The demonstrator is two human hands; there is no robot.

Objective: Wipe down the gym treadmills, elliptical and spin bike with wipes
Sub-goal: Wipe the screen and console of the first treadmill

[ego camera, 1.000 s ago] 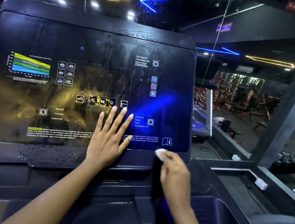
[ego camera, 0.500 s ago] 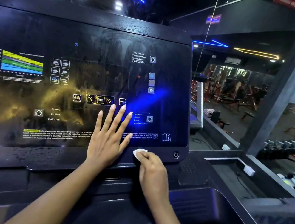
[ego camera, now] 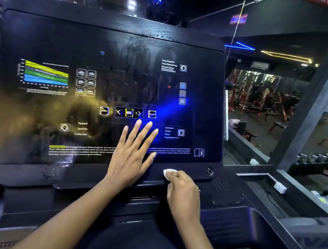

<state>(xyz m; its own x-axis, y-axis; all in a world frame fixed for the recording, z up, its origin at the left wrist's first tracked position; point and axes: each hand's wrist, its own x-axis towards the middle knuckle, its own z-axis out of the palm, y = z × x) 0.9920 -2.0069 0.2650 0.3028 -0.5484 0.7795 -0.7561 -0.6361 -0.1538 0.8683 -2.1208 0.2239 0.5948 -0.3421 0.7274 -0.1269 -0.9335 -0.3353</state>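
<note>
On the treadmill (ego camera: 140, 230), the glossy black screen (ego camera: 103, 65), a wide rounded slab smeared with wet streaks and droplets, has the left hand (ego camera: 131, 158) pressed flat on it, fingers straight and spread. The right hand (ego camera: 182, 190), fingers curled, pinches a small crumpled white wipe (ego camera: 169, 172) against the matte bottom rim (ego camera: 29, 176), just beside the left thumb. A second ago the wipe sat at the rim's right corner; it has slid left since, and the left hand has stayed put

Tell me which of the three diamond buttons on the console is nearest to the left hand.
The lower right diamond button, just right of the left hand; the others sit top right and far left.
</note>
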